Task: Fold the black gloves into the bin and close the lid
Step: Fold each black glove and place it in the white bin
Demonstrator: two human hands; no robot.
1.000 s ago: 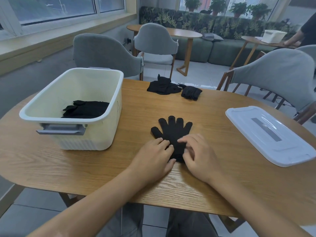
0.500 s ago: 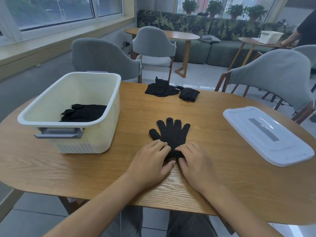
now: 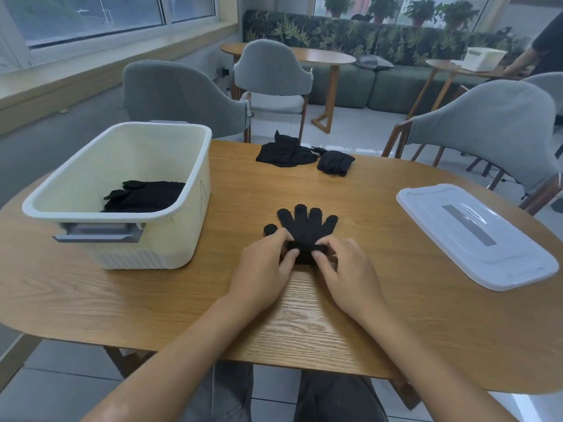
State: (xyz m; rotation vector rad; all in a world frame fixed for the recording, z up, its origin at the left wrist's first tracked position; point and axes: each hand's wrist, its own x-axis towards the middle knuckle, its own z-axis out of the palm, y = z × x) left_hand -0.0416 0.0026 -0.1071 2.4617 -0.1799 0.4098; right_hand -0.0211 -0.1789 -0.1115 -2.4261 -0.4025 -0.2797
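Both hands, left (image 3: pixel 264 263) and right (image 3: pixel 344 269), pinch the cuff of the glove (image 3: pixel 306 228) flat on the table (image 3: pixel 350 196). Roll it evenly toward the tips, fingers pressing both sides together.

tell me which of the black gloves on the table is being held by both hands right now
The flat glove at the table's middle: the left hand and right hand pinch its cuff. The glove pile at the far edge lies untouched.
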